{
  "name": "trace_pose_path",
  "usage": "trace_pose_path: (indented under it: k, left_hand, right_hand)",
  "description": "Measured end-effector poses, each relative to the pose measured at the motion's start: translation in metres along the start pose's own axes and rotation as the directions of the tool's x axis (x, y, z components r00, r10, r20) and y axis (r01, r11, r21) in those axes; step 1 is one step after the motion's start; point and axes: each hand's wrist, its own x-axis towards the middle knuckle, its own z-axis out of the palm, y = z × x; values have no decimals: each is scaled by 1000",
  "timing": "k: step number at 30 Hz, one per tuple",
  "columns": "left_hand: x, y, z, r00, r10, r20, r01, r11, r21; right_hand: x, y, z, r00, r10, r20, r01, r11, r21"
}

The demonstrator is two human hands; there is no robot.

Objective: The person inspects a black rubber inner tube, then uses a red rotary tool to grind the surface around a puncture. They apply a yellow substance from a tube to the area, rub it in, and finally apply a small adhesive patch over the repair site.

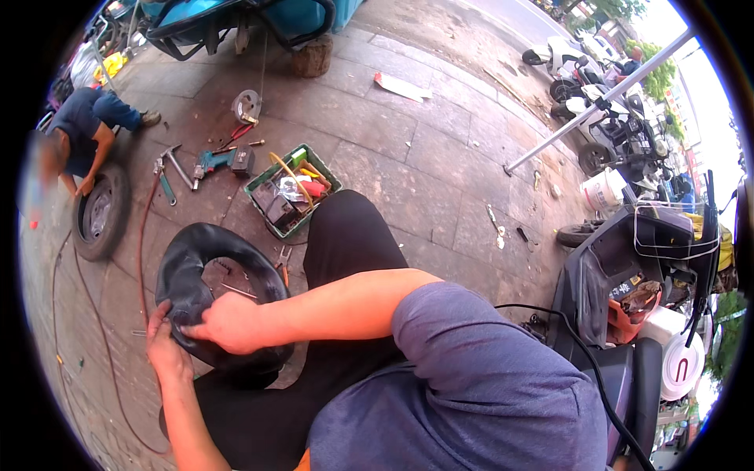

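A black rubber inner tube (185,271) lies in front of me against my legs, its ring partly folded. My left hand (166,345) grips the tube's near left edge, fingers along its outer side. My right hand (232,323) is closed, knuckles up, one finger reaching down to press the tube close to the left fingertips. Whatever might be under or inside its curled fingers is hidden. Pliers (283,257) and small metal tools (238,290) lie on the paving around and inside the ring.
A green crate (302,220) of tools stands beyond my knee. Near it lie a cordless drill (224,162), a hammer (180,166) and a red hose (146,235). At left, a co-worker (90,129) handles a wheel (100,212). A scooter (605,314) stands at right.
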Motion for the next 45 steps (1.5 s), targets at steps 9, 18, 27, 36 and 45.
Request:
trace_pose_path:
  k: [9, 18, 27, 36, 45]
  left_hand:
    - [5, -2, -9, 999, -17, 48, 17, 1000, 2]
    - [-4, 0, 6, 999, 30, -41, -28, 999, 35]
    - [-1, 11, 28, 999, 42, -28, -42, 999, 9]
    - [-8, 10, 30, 999, -20, -27, 20, 1000, 20]
    - [-7, 16, 32, 998, -51, -39, 51, 999, -6]
  right_hand:
    - [7, 6, -6, 997, 76, -4, -76, 997, 7]
    - [5, 5, -17, 994, 64, 84, -65, 998, 14]
    - [5, 16, 5, 992, -5, -128, 10, 999, 38]
    - [4, 15, 4, 989, -13, -148, 10, 1000, -21]
    - [3, 23, 4, 989, -22, -144, 10, 996, -87]
